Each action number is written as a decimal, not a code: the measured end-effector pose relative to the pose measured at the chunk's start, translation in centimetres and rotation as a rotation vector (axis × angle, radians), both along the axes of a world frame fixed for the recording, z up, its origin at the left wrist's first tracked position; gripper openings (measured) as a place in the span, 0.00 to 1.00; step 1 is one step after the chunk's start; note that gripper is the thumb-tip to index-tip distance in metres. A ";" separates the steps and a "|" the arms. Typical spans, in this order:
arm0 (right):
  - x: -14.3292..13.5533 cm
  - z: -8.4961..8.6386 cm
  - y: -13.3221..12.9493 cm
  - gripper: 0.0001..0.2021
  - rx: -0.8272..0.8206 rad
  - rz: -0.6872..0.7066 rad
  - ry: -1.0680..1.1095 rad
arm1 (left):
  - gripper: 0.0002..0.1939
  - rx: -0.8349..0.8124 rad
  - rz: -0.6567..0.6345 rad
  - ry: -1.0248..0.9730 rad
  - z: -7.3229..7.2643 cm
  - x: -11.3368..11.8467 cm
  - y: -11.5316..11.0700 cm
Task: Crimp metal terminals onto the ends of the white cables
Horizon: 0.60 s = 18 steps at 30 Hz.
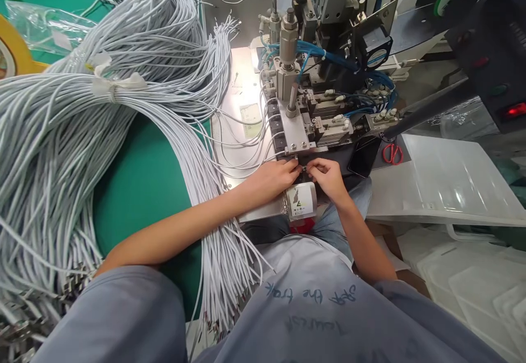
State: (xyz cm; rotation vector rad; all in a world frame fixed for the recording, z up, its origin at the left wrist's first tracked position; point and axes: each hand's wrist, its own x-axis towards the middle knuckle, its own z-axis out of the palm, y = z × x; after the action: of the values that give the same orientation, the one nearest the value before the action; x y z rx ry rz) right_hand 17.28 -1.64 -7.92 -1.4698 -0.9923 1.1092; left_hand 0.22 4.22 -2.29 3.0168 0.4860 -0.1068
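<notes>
At the front edge of the press machine (293, 124), my left hand (281, 174) is closed, its fingertips pinched at the end of a white cable (236, 166) that runs in under the hand. Close on its right, my right hand (327, 176) pinches a small shiny metal connector (304, 169) between thumb and forefinger. The fingertips of both hands almost meet there, and they partly cover the connector. Several white cables loop from the bundle (176, 127) at the left to the dark blocks along the machine's left side.
Large bundles of white cables lie across the green mat (135, 160). A labelled roll (302, 201) sits just below my hands. Red-handled scissors (392, 154) and a black phone (365, 156) lie at the right, near a translucent sheet (447, 182). Yellow tape (18, 50) is far left.
</notes>
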 end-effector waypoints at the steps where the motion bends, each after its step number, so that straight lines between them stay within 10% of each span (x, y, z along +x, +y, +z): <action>1: 0.1 0.0 0.0 0.04 0.002 0.003 -0.011 | 0.16 0.001 -0.004 0.006 0.1 0.0 0.0; 18: 0.6 0.7 -0.3 0.06 0.126 0.052 -0.327 | 0.16 0.104 -0.065 -0.002 -0.1 0.0 0.0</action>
State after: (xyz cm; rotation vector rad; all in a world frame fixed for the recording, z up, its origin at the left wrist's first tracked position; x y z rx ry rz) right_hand 17.89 -1.95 -7.21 -1.5591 -1.3087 0.8398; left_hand 0.24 4.27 -2.41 3.1348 0.4050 -0.0851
